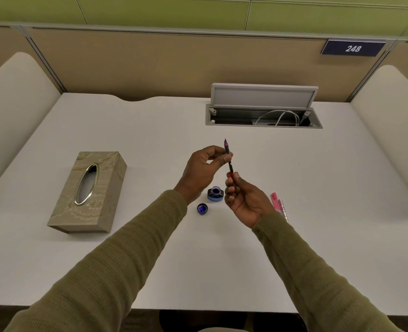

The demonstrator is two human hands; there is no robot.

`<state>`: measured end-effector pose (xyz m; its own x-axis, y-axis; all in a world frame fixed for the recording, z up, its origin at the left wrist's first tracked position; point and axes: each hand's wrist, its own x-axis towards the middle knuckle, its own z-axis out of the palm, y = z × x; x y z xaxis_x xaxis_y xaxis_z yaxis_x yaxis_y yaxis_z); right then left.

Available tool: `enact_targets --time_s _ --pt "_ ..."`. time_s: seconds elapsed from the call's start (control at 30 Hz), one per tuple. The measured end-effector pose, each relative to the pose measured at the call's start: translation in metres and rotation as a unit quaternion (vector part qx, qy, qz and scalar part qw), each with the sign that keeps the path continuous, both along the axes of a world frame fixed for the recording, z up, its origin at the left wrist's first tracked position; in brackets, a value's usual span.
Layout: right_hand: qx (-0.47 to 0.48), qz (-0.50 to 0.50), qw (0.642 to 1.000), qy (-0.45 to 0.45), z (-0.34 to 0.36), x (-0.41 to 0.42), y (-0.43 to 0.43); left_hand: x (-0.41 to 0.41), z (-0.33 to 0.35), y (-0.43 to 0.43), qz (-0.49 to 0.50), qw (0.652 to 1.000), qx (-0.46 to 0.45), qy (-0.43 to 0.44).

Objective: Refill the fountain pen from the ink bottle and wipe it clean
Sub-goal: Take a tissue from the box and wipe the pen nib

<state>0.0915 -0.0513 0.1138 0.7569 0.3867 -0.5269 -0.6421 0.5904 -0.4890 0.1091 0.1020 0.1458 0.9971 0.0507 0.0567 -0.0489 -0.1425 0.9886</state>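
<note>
Both hands hold the thin inner part of the fountain pen (227,152) upright above the white desk (150,259), nib pointing up and stained with ink. My left hand (204,170) pinches it near the upper section. My right hand (242,200) pinches its lower end. Below the hands, the open ink bottle (215,193) stands on the desk with its blue cap (202,208) lying upside down just to its front left. A pink pen barrel and cap (279,205) lie to the right, partly behind my right wrist.
A beige tissue box (89,191) with an oval slot lies on the left of the desk. An open cable hatch (262,106) with white wires sits at the back. Padded dividers flank both sides.
</note>
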Motion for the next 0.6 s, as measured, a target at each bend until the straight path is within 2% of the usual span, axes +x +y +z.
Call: enact_targets --time_s 0.6 --pt "-0.063 0.006 0.994 -0.084 0.023 -0.009 -0.001 0.005 0.029 -0.004 0.001 0.999 0.040 -0.024"
